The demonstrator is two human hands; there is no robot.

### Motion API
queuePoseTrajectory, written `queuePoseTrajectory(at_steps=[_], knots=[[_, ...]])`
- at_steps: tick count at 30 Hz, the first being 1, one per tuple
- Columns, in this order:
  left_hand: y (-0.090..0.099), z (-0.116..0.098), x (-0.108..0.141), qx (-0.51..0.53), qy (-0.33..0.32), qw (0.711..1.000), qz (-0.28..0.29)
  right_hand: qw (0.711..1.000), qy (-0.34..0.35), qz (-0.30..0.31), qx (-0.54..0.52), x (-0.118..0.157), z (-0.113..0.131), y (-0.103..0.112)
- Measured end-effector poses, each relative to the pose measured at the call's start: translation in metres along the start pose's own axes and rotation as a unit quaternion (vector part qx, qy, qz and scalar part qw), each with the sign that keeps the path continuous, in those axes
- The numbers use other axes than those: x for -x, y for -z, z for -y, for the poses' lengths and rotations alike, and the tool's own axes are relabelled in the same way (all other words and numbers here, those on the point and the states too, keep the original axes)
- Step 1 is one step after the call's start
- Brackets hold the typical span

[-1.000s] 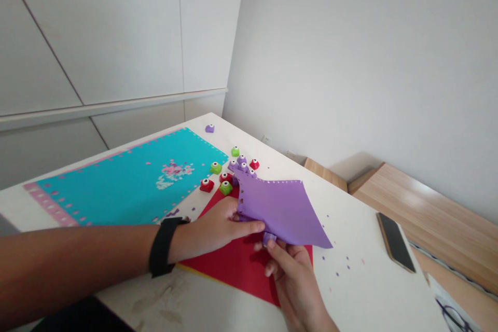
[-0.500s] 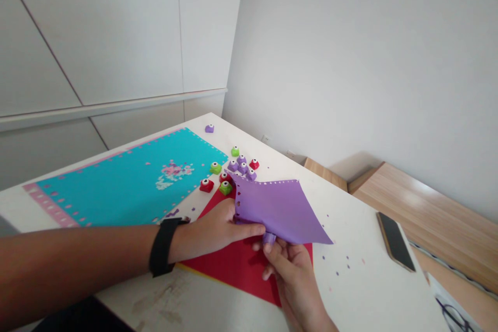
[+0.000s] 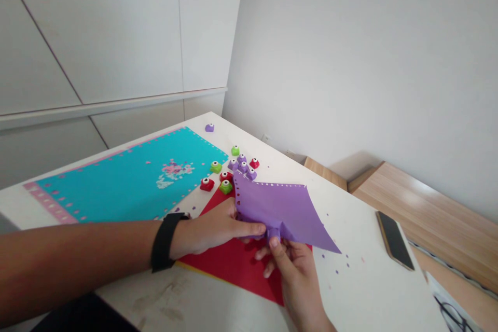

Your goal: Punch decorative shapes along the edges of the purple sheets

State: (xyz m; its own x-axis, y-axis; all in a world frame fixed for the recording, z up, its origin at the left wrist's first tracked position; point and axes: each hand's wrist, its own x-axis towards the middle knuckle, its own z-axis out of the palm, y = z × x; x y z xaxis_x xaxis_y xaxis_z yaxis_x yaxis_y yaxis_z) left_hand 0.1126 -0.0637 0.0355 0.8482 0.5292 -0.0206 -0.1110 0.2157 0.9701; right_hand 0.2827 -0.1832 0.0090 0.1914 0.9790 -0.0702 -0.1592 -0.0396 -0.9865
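A purple sheet [image 3: 280, 205] with small holes along its left and far edges is pinched at its near left part by my left hand [image 3: 221, 225], which wears a black band. My right hand [image 3: 298, 270] grips a small purple punch [image 3: 273, 233] at the sheet's near edge, thumb on top. Under both hands lies a red sheet [image 3: 245, 270], with a yellow edge showing beneath it. Beyond my left hand stand several small punches in purple, green [image 3: 225, 187] and red [image 3: 207, 184].
A turquoise sheet [image 3: 128, 181] with punched edges and a pile of paper bits [image 3: 175, 171] covers the table's left. One purple punch [image 3: 209, 127] stands near the far corner. A phone [image 3: 395, 240] lies at the right edge, beside wooden furniture [image 3: 436, 207].
The purple sheet has shifted slightly right and now creases near the punch. My right hand and the punch have moved slightly right and up, with the punch further onto the sheet's edge.
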Motion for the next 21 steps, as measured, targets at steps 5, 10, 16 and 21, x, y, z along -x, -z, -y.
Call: queuePoseTrajectory(at_steps=[5, 10, 16, 21], knots=[[-0.0001, 0.0050, 0.0015, 0.009, 0.006, 1.000, -0.022, 1.000, -0.004, -0.021, 0.001, 0.0027, -0.0003, -0.0005], [-0.0001, 0.0031, 0.0022, 0.018, 0.013, 0.999, -0.032, 0.999, -0.013, -0.027, -0.027, 0.0007, -0.0015, -0.0021], [-0.0036, -0.0015, 0.0033, 0.038, 0.011, 0.999, -0.018, 0.999, 0.000, -0.019, -0.029, -0.0001, -0.0021, -0.0025], [-0.0020, 0.0019, 0.0038, 0.035, 0.025, 0.998, -0.044, 0.999, -0.008, -0.026, -0.038, 0.0000, -0.0034, -0.0031]])
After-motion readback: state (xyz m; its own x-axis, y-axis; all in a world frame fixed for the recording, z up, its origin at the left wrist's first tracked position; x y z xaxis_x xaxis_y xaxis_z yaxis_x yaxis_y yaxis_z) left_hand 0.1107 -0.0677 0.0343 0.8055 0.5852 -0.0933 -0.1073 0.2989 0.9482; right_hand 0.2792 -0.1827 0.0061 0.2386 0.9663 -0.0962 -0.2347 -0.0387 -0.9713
